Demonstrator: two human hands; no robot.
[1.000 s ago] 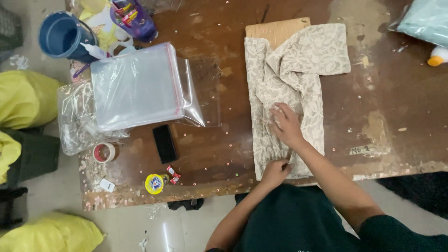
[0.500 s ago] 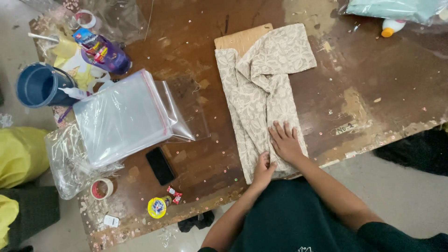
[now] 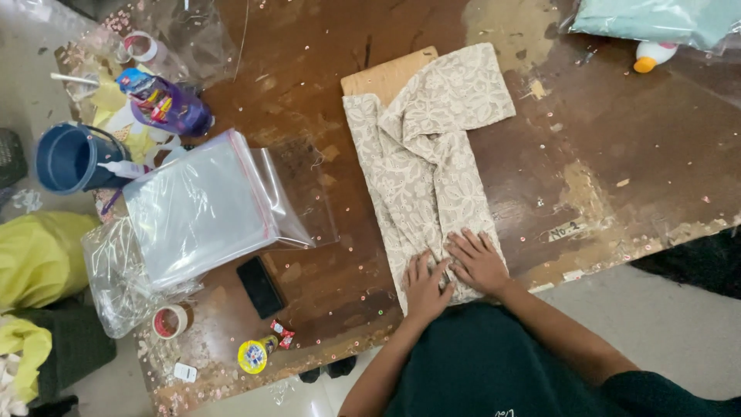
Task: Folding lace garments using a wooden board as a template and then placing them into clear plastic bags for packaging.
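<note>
Nearest, both hands flat and open on the near end of a beige lace cloth [image 3: 432, 177], gripping nothing. Left hand [image 3: 426, 287] pressing down by the near edge of the table [image 3: 633, 154], fingers spread. Right hand [image 3: 478, 261] just beside it, palm down, touching the cloth too. Half a second ago: left hand curled lower at the cloth's hem, right hand alone laid flat; now both side by side and pushing down together.

Cloth folded long, lying on the brown table, far end resting on a thin wooden board [image 3: 386, 73]. Same fold as before.

Left of the hands, near the table edge: small yellow round tape [image 3: 252, 355], a red wrapped sweet [image 3: 282, 335], a black flat block [image 3: 260, 286]. Farther left, a red and white tape roll [image 3: 170, 321].

Farther on, a stack of clear plastic bags [image 3: 204, 205] with a red strip. Beyond that, a blue cup [image 3: 71, 157] and a purple packet [image 3: 166, 104].

Far right corner: a pale green bag [image 3: 656, 19] and a white bottle with orange tip [image 3: 651, 55].

All of these in the same places on the table as before.
</note>
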